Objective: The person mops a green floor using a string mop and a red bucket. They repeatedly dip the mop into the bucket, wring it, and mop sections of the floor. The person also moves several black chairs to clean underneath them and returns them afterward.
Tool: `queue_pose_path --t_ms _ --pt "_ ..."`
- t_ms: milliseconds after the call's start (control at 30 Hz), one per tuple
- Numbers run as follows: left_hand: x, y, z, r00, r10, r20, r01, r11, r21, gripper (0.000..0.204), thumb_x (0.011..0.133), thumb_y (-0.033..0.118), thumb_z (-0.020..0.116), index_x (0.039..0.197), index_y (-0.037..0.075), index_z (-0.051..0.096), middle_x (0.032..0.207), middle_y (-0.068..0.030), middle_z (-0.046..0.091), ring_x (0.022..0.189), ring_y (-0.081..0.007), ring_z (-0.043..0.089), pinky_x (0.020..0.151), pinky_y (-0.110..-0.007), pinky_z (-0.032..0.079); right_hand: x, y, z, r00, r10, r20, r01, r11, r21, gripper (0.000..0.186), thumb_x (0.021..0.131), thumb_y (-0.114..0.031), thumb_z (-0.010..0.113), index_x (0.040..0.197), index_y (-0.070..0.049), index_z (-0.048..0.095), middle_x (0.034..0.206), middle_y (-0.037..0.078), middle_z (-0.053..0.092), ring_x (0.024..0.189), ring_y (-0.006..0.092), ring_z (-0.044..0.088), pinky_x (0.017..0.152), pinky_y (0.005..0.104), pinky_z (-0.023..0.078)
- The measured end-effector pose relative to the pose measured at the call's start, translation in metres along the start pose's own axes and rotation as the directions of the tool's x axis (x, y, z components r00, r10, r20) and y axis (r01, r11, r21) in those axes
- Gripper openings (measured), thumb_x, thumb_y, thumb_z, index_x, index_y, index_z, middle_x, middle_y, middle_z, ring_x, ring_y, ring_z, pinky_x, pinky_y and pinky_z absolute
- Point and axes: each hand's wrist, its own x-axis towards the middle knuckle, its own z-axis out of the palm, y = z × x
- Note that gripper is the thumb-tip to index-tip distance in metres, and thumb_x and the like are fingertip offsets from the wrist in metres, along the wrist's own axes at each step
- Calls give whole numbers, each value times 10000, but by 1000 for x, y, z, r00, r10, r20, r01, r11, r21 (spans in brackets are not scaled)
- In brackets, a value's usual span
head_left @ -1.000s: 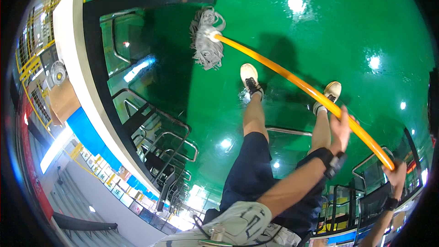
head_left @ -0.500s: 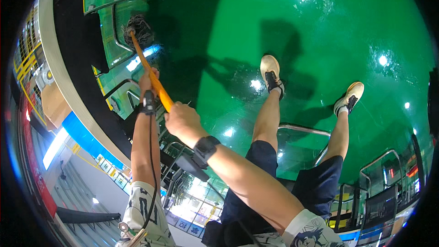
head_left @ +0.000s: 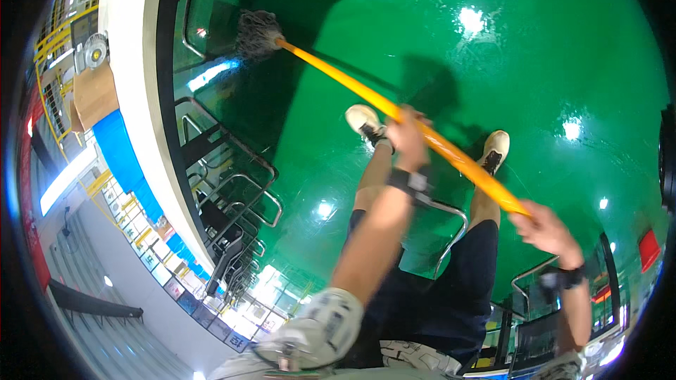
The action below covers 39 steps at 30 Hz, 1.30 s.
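Observation:
A string mop with a long orange-yellow handle (head_left: 338,79) slants across the view, from upper left down to the right. Its grey string head (head_left: 256,34) rests on the green floor by the table's dark edge. Partway along the handle, my left hand (head_left: 407,139) is wrapped round it. My right hand (head_left: 546,229) grips the handle's upper end, out to the right. Both hands are slightly blurred, and each wrist bears a black strap.
A long table (head_left: 130,49) with a pale edge runs down the left. Metal-framed chairs (head_left: 264,176) stand along it. A cardboard box (head_left: 95,95) lies on the left. My shoes (head_left: 365,123) stand on the shiny green floor (head_left: 563,49). A red object (head_left: 649,250) is at the far right.
Both hands have swung to the right with the mop handle, the right hand farthest. The mop head has shifted a little to the right, and the handle now slants across the floor.

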Motion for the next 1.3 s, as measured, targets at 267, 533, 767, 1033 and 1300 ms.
queue_pose_path --t_ms 267,533,767,1033,1300 --pt "-243 -51 168 717 -640 275 674 538 -506 208 915 232 581 929 73 447 641 -64 513 577 -164 554 520 -341 512 -202 119 -120 742 -437 -508 -425 278 -861 498 835 -450 648 945 26 549 765 216 527 748 414 484 652 477 373" --pt "31 48 -55 951 -168 261 209 968 -141 316 980 341 442 854 58 507 678 -107 589 589 -233 581 602 -338 501 40 -42 57 708 -667 -231 -100 229 -968 360 779 -320 732 787 -16 540 623 162 525 589 357 506 556 440 393" --pt "289 228 -434 994 -90 -55 104 926 364 241 937 246 546 1047 33 519 796 -66 584 702 -212 586 688 -345 501 244 -224 442 852 -513 -104 279 614 -738 166 835 -202 560 741 -67 579 617 46 545 544 219 552 477 372 451" --pt "271 268 -533 902 -332 -277 432 694 576 320 905 403 575 839 90 556 727 -57 582 638 -205 587 552 -345 495 219 -234 494 894 -432 117 446 838 -316 131 869 -150 544 843 -45 619 771 109 649 719 261 665 568 375 522" --pt "57 55 -234 843 3 538 -472 -478 741 281 862 243 526 639 93 609 644 -95 633 630 -271 654 514 -402 512 60 -88 180 839 -544 2 300 458 -837 330 879 -366 599 842 -40 563 628 166 577 645 366 596 596 466 474"
